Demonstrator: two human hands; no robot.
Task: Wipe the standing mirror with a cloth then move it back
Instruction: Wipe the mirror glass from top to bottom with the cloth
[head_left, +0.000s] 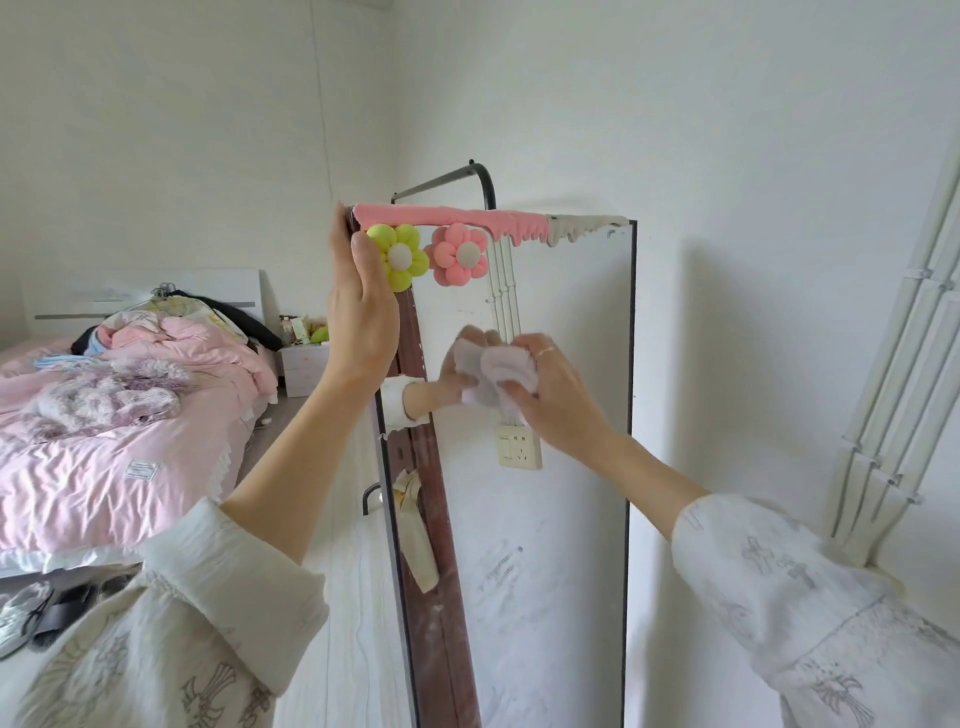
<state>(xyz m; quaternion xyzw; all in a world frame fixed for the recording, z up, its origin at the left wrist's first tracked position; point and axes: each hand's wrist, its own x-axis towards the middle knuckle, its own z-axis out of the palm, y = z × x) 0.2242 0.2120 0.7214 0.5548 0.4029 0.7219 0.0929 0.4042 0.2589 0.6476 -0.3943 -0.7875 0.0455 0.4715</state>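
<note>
White cloth (501, 371), bunched in the right hand (550, 400), presses the standing mirror (566, 322); left hand (358, 312) grips its upper-left edge. Wiping seems midway; moving back remains.

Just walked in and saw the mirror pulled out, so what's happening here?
A person is wiping the standing mirror. The left hand grips its upper left edge beside the yellow flower, steadying it. The right hand presses a bunched white cloth against the upper glass. Smudges show lower down.
</note>
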